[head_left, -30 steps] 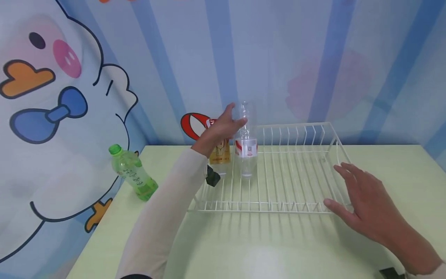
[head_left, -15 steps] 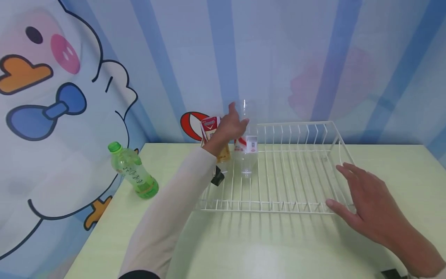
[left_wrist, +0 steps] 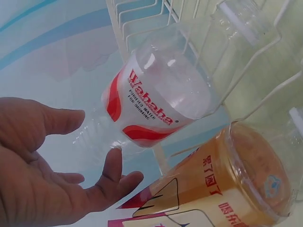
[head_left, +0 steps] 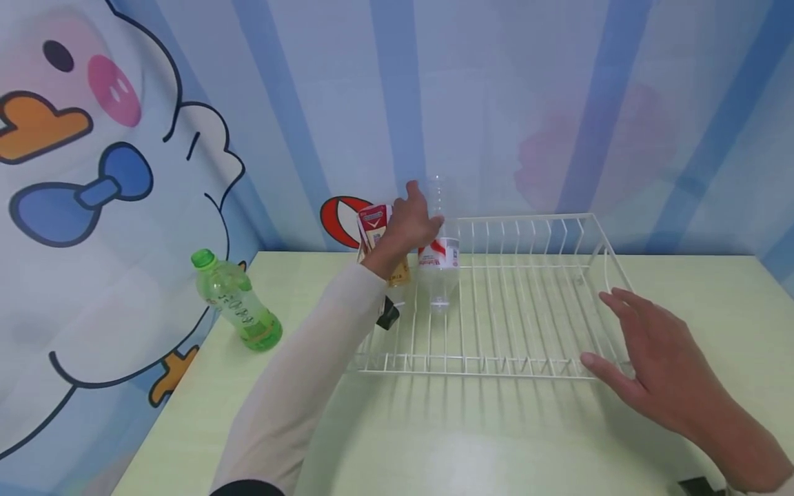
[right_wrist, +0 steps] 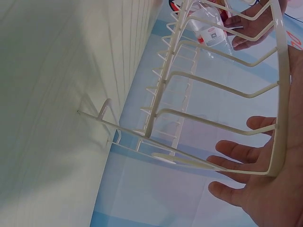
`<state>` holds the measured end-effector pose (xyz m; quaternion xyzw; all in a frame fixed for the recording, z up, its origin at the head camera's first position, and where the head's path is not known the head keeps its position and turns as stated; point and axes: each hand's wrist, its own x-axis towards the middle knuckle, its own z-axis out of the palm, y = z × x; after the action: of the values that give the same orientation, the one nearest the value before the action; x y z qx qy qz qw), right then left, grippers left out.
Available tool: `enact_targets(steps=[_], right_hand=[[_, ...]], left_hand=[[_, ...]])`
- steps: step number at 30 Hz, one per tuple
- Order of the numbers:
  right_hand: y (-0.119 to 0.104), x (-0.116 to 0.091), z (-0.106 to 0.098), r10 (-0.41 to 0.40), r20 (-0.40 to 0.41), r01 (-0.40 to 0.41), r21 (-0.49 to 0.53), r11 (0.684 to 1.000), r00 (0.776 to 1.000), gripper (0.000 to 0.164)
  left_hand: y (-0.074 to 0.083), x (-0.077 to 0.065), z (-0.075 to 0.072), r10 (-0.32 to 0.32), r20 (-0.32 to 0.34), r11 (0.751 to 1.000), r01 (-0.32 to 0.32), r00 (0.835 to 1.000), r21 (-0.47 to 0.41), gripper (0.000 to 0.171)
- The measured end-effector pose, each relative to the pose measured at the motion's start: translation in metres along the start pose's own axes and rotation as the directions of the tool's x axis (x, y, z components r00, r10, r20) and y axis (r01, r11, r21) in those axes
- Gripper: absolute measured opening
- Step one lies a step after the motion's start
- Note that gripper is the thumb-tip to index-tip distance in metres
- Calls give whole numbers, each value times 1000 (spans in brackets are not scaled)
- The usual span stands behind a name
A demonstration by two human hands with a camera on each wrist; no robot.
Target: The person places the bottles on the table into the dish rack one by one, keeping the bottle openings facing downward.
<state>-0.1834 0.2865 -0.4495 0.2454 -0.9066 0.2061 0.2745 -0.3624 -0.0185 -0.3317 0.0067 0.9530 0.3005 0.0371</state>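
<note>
A clear Wahaha water bottle (head_left: 439,253) stands on end in a white wire rack (head_left: 521,375), at its left side. My left hand (head_left: 409,219) is at the bottle's upper part. In the left wrist view its thumb (left_wrist: 66,121) and fingers are apart on either side of the clear plastic, a fingertip overlapping the bottle. Beside it stands a red, white and gold labelled drink container (left_wrist: 199,189), partly hidden by my left hand and sleeve in the head view. My right hand (head_left: 657,351) lies along the rack's right end, fingers extended behind the wires in the right wrist view.
A green-capped bottle (head_left: 238,300) with green liquid stands on the pale table (head_left: 446,441), left of the rack. Behind the table is a blue striped wall (head_left: 484,103) with a cartoon bird at left.
The left hand has shifted slightly right and uncovered more of the red and white container. The Wahaha bottle's label has turned a little. The right hand stays at the rack's end.
</note>
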Motion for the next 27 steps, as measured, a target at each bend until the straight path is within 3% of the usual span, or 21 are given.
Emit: enact_targets(steps=[6,12,19,24,27], right_hand=[[1,0,0,4,1,-4,4,1000,1000,80],[5,5,2,-30,4,30,10,1000,1000,81],[10,10,1,-42,15,42,20,999,999,80],[14,8,2,-38,10,38,23,999,999,81],[14,4,0,-18,-1,18,21,1000,1000,82]], left_hand=[[-1,-21,-17,66,-48,998,-67,997,-21,78],[-17,-62,-44,153,-135,988,-157,979,-16,74],[-46,-106,-57,239,-229,970,-242,943,17,71],[-61,-128,-71,212,-351,977,-204,912,59,69],[-71,-137,-78,176,-455,984,-175,873,45,67]])
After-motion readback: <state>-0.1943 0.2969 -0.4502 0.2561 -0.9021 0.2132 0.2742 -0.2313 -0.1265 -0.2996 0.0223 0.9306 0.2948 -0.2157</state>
